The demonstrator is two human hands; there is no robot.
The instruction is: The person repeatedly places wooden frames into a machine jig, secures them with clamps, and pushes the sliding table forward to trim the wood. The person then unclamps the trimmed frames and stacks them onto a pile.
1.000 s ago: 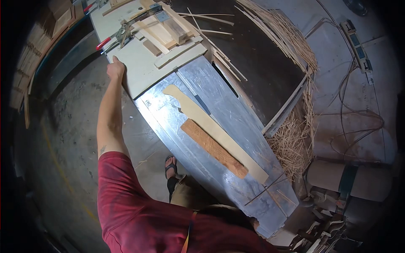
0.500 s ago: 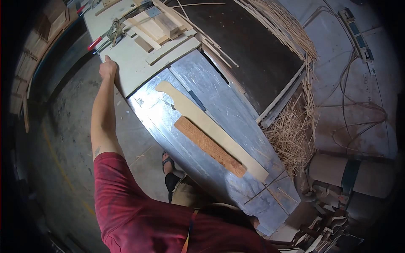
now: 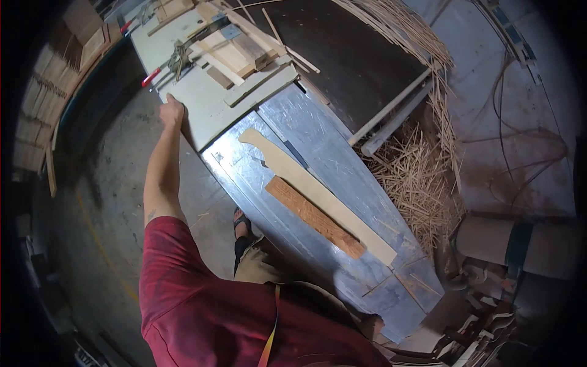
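Observation:
My left hand [image 3: 172, 112], arm stretched out, is closed on the near-left edge of a pale board [image 3: 202, 122] with the thumb on top. Toggle clamps with a red handle [image 3: 151, 77] and wooden blocks [image 3: 235, 52] are fixed on that board. My right hand [image 3: 372, 324] shows only as a small patch at the metal table's near edge; its fingers are hidden. Between the hands, a long pale wooden template [image 3: 321, 196] with a curved end lies on the metal table [image 3: 342, 165]. Alongside it is a brown wood strip [image 3: 315, 217].
Beyond the metal table is a dark flat surface [image 3: 348, 67] bordered by thin wood strips [image 3: 409, 37]. A heap of offcut sticks [image 3: 416, 177] lies to the right. Stacked wood pieces [image 3: 46, 104] stand at left. A wide roller [image 3: 489, 244] sits at the lower right.
The metal table, with the pale board and wood pieces on it, has slid toward me past the dark surface. My left hand has moved with the board, still gripping its edge.

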